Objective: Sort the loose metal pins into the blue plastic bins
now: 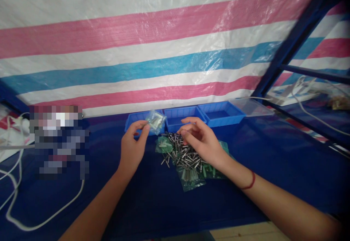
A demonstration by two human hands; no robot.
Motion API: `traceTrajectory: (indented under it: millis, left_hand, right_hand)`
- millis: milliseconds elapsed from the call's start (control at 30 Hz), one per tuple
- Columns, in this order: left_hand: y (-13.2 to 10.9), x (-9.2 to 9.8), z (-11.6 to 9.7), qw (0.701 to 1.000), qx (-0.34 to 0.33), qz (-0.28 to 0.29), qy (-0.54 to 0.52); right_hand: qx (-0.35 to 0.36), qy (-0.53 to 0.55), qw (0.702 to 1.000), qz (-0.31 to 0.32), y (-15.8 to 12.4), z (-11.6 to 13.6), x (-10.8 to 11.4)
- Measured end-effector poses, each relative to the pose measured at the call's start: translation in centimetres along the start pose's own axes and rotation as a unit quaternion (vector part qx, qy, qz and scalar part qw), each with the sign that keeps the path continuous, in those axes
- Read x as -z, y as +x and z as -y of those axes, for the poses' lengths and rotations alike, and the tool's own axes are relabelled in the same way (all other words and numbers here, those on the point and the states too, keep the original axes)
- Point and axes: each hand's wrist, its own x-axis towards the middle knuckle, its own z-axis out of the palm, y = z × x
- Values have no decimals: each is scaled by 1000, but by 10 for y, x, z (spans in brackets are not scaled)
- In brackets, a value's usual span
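Note:
My left hand pinches the edge of a small clear plastic bag with pale pieces inside, held up in front of the left blue bin. My right hand hovers over the upper right of a pile of metal pins, its fingers curled; whether anything sits between the fingertips is hard to make out. Around the pile lie small bags: one at its left, one in front, and green-looking ones partly under my right wrist.
A middle blue bin and a right blue bin stand behind the pile on the blue table. A clear lid lies to their right. White cables and a blurred-out area are at the left.

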Motion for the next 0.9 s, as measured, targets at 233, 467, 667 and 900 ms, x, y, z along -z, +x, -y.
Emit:
traceTrajectory:
  millis: [233,467,667,900]
  left_hand:
    - [18,9,36,962,-60,28,263]
    - [11,10,17,954,-144,47,258]
    - [-1,7,3,933,-135,255,213]
    - [-6,5,7,932,-85,317,152]
  right_hand:
    - [11,-106,994,22,-4,1,0]
    - [188,-340,911,139,-8,2,-6]
    - [177,-357,910,116,-7,2,-4]
    - [172,-353,913,114,-5,0,-1]
